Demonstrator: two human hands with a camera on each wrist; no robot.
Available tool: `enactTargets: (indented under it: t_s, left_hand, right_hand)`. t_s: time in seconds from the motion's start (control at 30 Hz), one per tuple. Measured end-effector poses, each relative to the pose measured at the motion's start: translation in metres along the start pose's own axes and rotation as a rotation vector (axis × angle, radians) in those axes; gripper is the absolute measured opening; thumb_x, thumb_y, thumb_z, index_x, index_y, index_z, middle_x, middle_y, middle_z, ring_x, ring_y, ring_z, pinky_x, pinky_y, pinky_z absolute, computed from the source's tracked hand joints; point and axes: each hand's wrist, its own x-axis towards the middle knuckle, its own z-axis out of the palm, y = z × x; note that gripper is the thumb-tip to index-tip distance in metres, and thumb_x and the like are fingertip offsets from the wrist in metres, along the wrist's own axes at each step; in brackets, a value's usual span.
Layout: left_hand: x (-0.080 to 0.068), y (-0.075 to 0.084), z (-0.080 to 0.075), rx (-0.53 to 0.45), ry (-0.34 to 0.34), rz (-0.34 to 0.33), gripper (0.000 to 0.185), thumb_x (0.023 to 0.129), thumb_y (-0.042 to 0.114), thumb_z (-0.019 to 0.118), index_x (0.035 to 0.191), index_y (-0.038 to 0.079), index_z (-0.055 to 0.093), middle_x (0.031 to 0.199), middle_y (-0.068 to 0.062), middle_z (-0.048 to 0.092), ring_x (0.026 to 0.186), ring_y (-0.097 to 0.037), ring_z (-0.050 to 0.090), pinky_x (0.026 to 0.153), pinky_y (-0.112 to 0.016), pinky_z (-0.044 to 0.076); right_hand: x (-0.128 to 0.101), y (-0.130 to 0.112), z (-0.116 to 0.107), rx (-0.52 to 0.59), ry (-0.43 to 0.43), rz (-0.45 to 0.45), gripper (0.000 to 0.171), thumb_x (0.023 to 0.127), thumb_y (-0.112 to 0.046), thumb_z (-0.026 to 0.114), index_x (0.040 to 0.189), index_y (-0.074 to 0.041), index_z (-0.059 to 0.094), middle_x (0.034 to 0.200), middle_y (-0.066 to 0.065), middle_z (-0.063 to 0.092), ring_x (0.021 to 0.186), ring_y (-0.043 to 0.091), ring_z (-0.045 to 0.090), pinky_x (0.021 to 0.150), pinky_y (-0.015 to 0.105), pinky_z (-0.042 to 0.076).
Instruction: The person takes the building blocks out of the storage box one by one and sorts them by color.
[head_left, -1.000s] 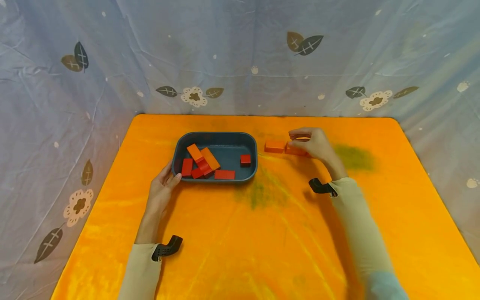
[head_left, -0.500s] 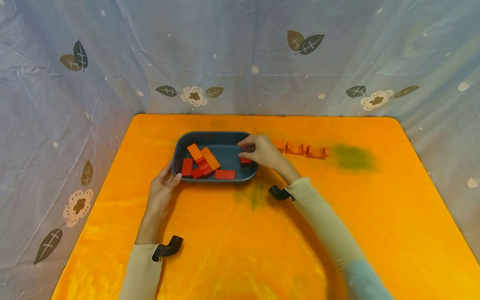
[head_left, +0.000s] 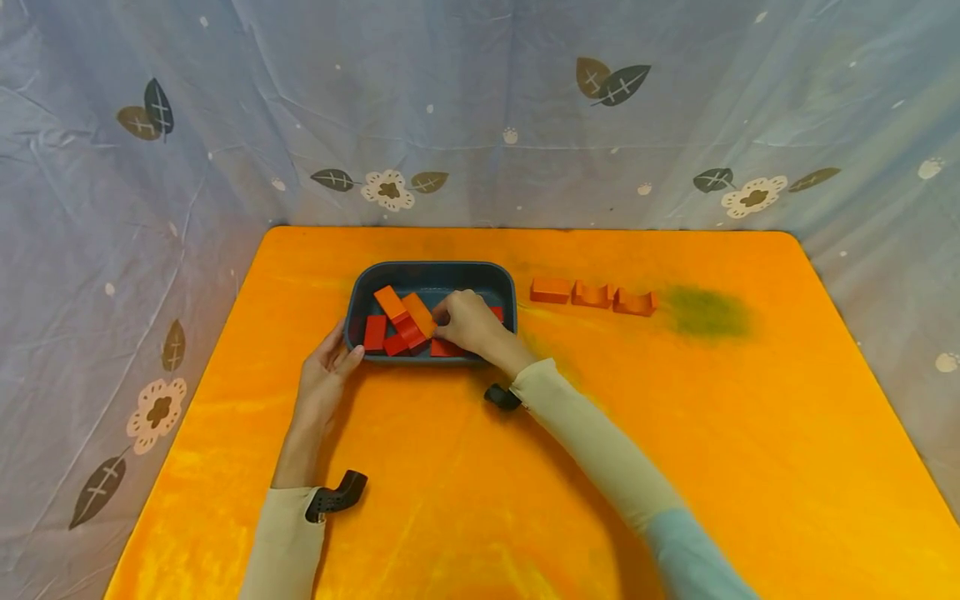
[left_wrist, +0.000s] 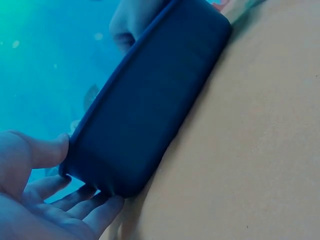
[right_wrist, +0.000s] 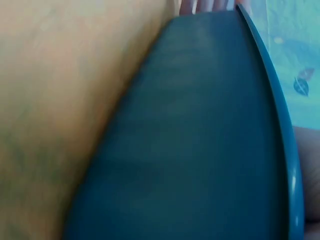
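Observation:
A dark blue-grey rectangular tray [head_left: 420,360] stands on the table in the head view. My left hand [head_left: 326,375] grips its left end; in the left wrist view the thumb lies at the rim and the fingers against the outer wall. Over the tray's right half is my right hand [head_left: 472,323], its fingertips at the right edge of an orange block [head_left: 418,313]; whether they pinch it I cannot tell. Another orange block [head_left: 389,303] and a red block [head_left: 376,332] lie at the left of the tray, with more red blocks beside them. The right hand partly covers a flat red block [head_left: 444,348].
To the tray's right, an orange block [head_left: 550,290] and two orange blocks with curved cutouts, one nearer [head_left: 592,294] and one farther right [head_left: 635,302], form a row on the orange tablecloth [head_left: 480,500]. A patterned curtain [head_left: 495,100] hangs behind the table.
My right hand has moved left from the row of orange blocks, past the small red block at the tray's right end, to the middle of the tray. The left hand has stayed put.

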Motion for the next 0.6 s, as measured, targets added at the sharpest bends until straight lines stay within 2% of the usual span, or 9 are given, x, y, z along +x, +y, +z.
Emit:
enactTargets:
  t_s: [0.17, 0.27, 0.37, 0.6]
  left_hand:
    - [-0.001, 0.000, 0.000, 0.001, -0.004, -0.005, 0.063, 0.101, 0.013, 0.055, 0.157, 0.017, 0.025, 0.161, -0.004, 0.026, 0.144, -0.021, 0.030, 0.114, -0.032, 0.032]
    - [-0.001, -0.001, 0.000, 0.011, -0.010, -0.006, 0.064, 0.101, 0.016, 0.055, 0.157, 0.018, 0.024, 0.161, -0.004, 0.025, 0.144, -0.021, 0.030, 0.115, -0.034, 0.031]
    - [-0.002, -0.001, 0.000, 0.020, -0.014, 0.007, 0.064, 0.101, 0.018, 0.056, 0.157, 0.018, 0.024, 0.161, -0.004, 0.025, 0.145, -0.022, 0.029, 0.114, -0.034, 0.031]
    - [-0.002, -0.002, 0.000, -0.012, -0.019, 0.036, 0.064, 0.100, 0.017, 0.056, 0.156, 0.016, 0.025, 0.161, -0.006, 0.024, 0.145, -0.022, 0.028, 0.113, -0.030, 0.034]
  right_hand:
    - [0.007, -0.012, 0.009, -0.060, -0.004, 0.045, 0.026, 0.087, -0.012, 0.075, 0.111, -0.002, 0.074, 0.111, 0.010, 0.072, 0.102, 0.023, 0.067, 0.091, 0.033, 0.055]
    - [0.009, -0.017, 0.011, -0.089, 0.002, 0.076, 0.015, 0.087, -0.010, 0.075, 0.099, -0.002, 0.075, 0.101, 0.009, 0.073, 0.091, 0.023, 0.067, 0.082, 0.031, 0.056]
    - [0.012, -0.019, 0.012, -0.110, 0.014, 0.089, 0.007, 0.085, -0.010, 0.076, 0.087, -0.003, 0.074, 0.086, 0.007, 0.070, 0.075, 0.021, 0.061, 0.069, 0.028, 0.053]
    - [0.016, -0.015, 0.013, -0.113, 0.034, 0.094, 0.013, 0.084, -0.011, 0.078, 0.075, -0.005, 0.070, 0.069, 0.003, 0.057, 0.066, 0.018, 0.052, 0.059, 0.023, 0.042]
